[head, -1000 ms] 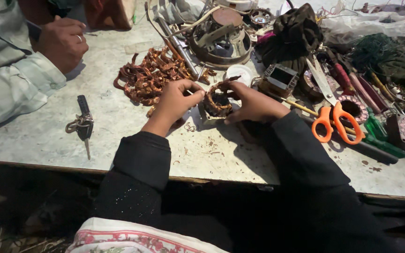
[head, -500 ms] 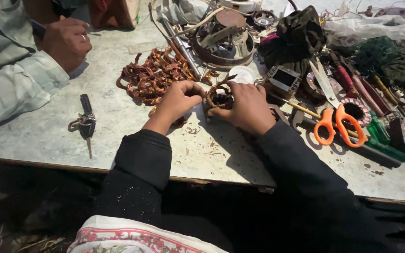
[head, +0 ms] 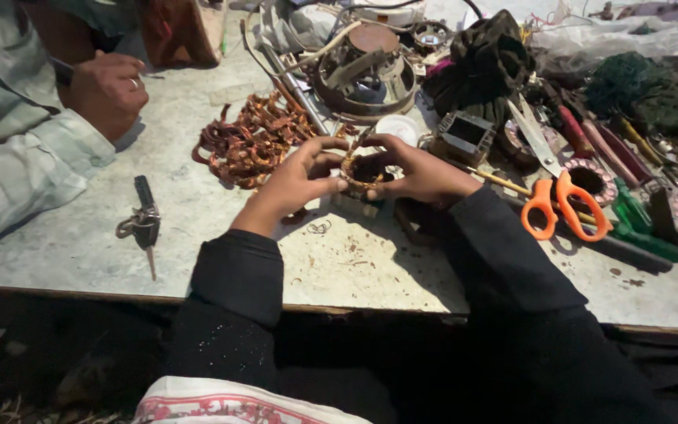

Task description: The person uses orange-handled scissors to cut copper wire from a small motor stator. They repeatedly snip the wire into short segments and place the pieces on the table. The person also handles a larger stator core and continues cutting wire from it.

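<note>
Copper-wound stator [head: 362, 169] unmoved between hands

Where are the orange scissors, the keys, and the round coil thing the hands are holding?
Orange scissors [head: 563, 206]: head view, on the orange handle loops.
Keys [head: 144, 222]: head view, on the dark key head.
Copper-wound coil [head: 361, 170]: head view, on its ring between left hand [head: 296, 182] and right hand [head: 424, 173].
</note>
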